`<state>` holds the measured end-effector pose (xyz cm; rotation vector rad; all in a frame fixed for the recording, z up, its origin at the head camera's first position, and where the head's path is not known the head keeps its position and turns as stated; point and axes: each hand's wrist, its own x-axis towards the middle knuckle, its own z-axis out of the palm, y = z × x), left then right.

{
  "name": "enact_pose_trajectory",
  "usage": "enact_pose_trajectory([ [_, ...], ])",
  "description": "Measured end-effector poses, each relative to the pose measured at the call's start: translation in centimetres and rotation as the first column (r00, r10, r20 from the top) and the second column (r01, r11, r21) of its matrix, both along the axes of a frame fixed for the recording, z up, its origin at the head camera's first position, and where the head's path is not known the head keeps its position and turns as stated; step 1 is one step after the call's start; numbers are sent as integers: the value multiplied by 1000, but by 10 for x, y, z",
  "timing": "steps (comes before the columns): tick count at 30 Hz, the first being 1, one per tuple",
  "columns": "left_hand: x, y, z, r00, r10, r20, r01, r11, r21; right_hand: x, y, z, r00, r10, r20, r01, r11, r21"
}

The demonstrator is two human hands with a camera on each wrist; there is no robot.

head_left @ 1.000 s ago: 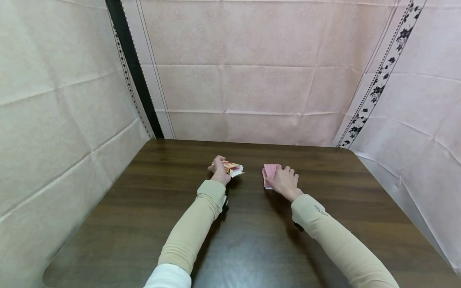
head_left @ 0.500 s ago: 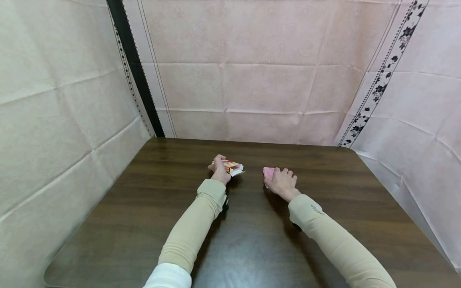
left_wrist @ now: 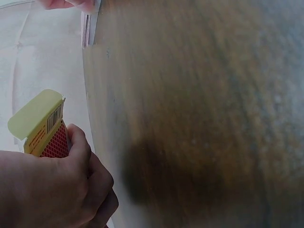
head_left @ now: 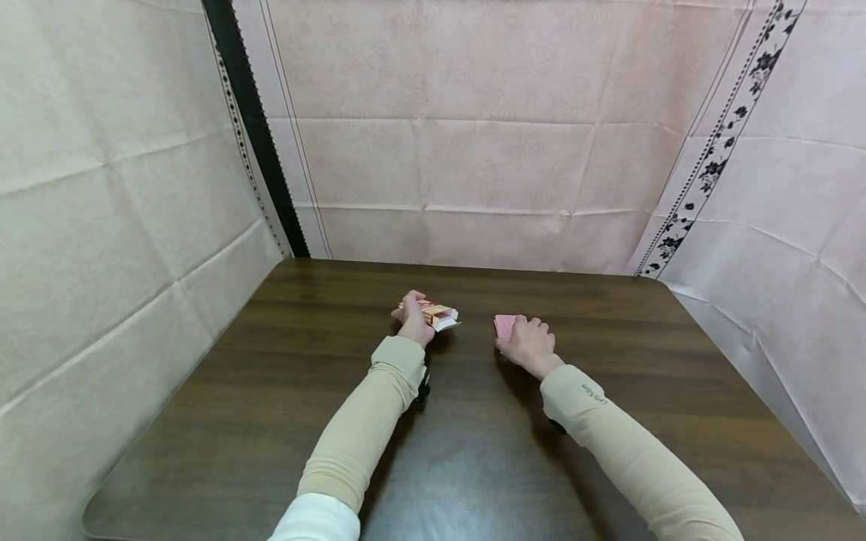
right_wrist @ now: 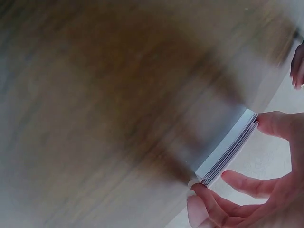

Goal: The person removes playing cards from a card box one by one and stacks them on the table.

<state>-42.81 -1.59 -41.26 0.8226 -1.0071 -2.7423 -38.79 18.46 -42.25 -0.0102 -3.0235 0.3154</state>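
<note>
On the left, my left hand [head_left: 414, 321] grips a playing-card box [head_left: 440, 314] in red and yellow. Its flap [left_wrist: 35, 114] stands open, and the mouth points right toward the other hand. To the right of it, my right hand [head_left: 530, 346] holds a deck of playing cards [head_left: 504, 325] with pink patterned backs. In the right wrist view, the thumb and fingertips pinch the deck [right_wrist: 228, 149] at opposite edges, and its card edges lie in a fairly even stack. The deck is low at the tabletop. A gap separates the box from the deck.
Both hands are over the far half of a dark brown wooden table [head_left: 460, 436]. Pale cloth [head_left: 487, 165] hangs behind the table and at both sides, with a black strip [head_left: 260, 135] at the left corner.
The deck showed uneven, offset cards a second ago and now looks squared up. My right hand has shifted slightly left. The left hand and the box have stayed put.
</note>
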Motion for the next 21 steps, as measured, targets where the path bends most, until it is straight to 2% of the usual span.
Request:
enact_pose_trajectory([
  [4, -1, -1, -1, 1000, -6, 7, 6, 1000, -12, 1, -2, 2, 998, 16, -62, -13, 999, 37],
  [7, -1, 0, -1, 1000, 1, 8, -1, 1000, -19, 2, -9, 7, 976, 137, -169, -136, 991, 18],
  [9, -1, 1, -1, 1000, 5, 2, -5, 1000, -11, 3, -16, 10, 937, 264, -229, -273, 962, -9],
  [11, -1, 3, -1, 1000, 2, -12, -2, 1000, -1, 3, -25, 15, 887, 390, -246, -412, 910, -46],
  [14, 0, 8, 0, 1000, -16, -26, 16, 1000, 12, 3, -39, 21, 840, 497, -218, -525, 846, -93],
  [17, 1, 14, 0, 999, -36, -28, 37, 999, 7, 1, -50, 24, 826, 532, -187, -556, 824, -109],
  [21, 2, 20, 2, 999, -44, -24, 44, 999, -10, -3, -57, 24, 833, 532, -154, -547, 834, -77],
])
